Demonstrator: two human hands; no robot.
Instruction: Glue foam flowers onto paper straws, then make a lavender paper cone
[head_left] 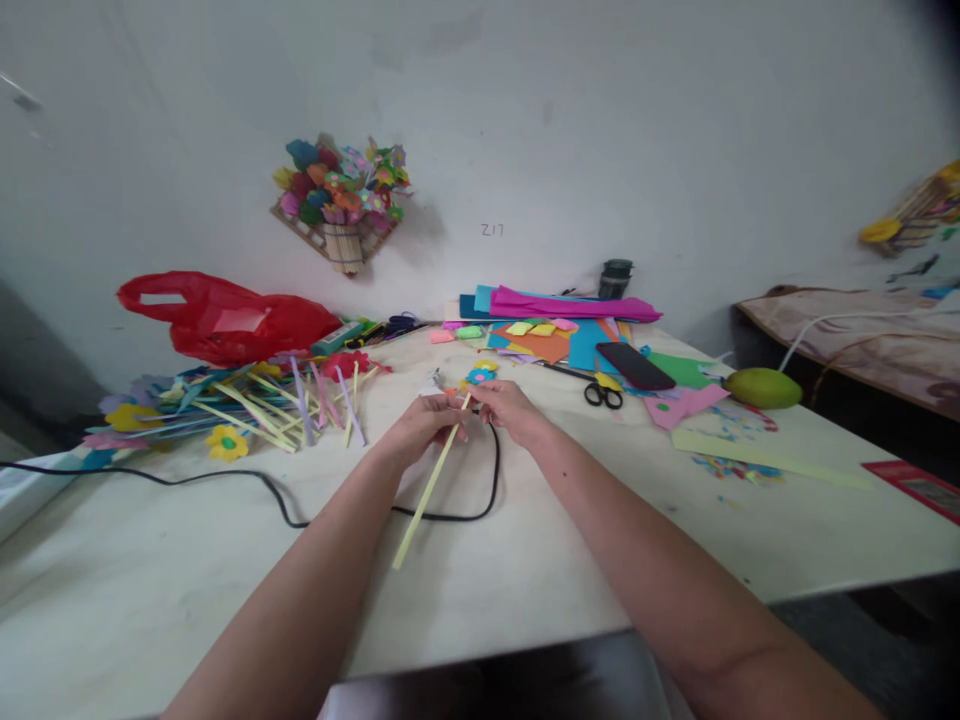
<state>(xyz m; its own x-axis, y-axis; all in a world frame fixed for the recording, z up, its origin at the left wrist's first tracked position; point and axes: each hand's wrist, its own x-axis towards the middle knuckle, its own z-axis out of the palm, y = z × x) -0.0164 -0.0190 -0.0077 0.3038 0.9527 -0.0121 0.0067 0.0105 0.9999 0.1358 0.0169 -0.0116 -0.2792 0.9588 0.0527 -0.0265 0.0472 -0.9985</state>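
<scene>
Pale yellow strip, head view: slants through the centre of the frame, upper end among the fingers, lower end free, over the bench.
Left hand: grip narrow, holding the strip near its upper end.
Right hand: fingers bunched at that same end; whether they pinch it cannot be told.
Careful handling: a light pinch should spare the thin strip from creasing; the loose end is best kept off the black cord.
Blue flower: just beyond the right hand; any join to the strip is unclear.
Hidden: most of the small pale object behind the left hand.
</scene>
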